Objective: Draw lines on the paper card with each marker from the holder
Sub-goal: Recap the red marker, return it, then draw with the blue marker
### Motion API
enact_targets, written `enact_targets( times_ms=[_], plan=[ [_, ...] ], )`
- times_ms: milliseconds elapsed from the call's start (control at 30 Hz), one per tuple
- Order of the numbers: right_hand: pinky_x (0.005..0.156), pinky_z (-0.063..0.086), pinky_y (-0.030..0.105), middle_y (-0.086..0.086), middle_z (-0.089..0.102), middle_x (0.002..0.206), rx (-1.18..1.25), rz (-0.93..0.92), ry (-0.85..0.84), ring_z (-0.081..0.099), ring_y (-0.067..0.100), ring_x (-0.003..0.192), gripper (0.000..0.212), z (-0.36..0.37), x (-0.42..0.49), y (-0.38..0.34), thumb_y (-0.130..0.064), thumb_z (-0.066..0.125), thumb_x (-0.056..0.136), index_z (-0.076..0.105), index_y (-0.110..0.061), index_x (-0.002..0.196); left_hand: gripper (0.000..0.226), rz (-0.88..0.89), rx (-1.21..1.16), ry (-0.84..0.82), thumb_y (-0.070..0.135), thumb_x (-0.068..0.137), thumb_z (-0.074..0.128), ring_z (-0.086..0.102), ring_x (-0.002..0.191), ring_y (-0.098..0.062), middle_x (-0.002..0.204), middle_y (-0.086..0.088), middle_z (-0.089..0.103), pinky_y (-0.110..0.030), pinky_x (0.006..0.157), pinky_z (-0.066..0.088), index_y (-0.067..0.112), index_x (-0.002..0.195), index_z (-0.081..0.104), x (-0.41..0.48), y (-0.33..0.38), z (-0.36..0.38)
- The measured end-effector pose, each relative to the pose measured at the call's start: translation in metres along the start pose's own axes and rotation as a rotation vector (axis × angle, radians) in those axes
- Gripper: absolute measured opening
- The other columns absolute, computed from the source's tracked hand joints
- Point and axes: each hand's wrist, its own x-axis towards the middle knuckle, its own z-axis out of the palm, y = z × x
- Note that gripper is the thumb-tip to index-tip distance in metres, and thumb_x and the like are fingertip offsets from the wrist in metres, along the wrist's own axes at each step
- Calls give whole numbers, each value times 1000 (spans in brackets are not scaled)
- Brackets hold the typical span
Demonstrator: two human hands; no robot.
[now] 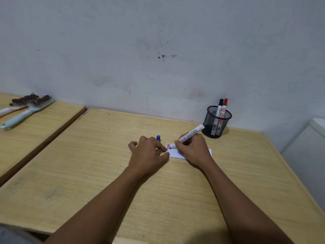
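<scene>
The card (191,152) lies flat near the desk's (88,173) far edge, toward its far right corner. A red and a dark line sit at its left end, where the marker (189,136) tip now rests. The right hand (192,150) pinches the marker's barrel; the left hand (149,154) has its fingers curled, fingertips pressing the card's left edge. A blue cap (158,137) stands just behind the left hand. Two markers stay in the holder (216,122). Light pressure could let the card slip mid-stroke, skewing the line; the palm could smear wet ink; a knuckle could knock the cap over.
</scene>
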Motion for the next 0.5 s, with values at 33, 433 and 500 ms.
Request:
enact_targets(
  times_ms=[33,433,500],
  plan=[
    [59,47,17,-4,71,68,-5,1,-5,64,4,60,12,0,0,0,-21,74,85,72,-17,73,26,-1,2,-2,53,77,62,46,109,-7,112,18,65,-46,101,25,36,92,75,0,0,0],
    [61,59,28,12,71,71,422,-6,98,66,17,61,11,-28,-1,-42,-10,74,90,73,2,90,26,-13,-47,68,54,76,59,55,89,-4,83,20,65,-40,92,24,30,74,71,0,10,-7],
    [61,59,30,12,71,71,411,-32,114,66,17,60,14,-34,-1,-48,-10,73,90,73,3,90,26,-73,-122,179,52,77,63,58,74,-1,70,15,64,-38,86,25,27,69,60,5,12,-9]
  ],
)
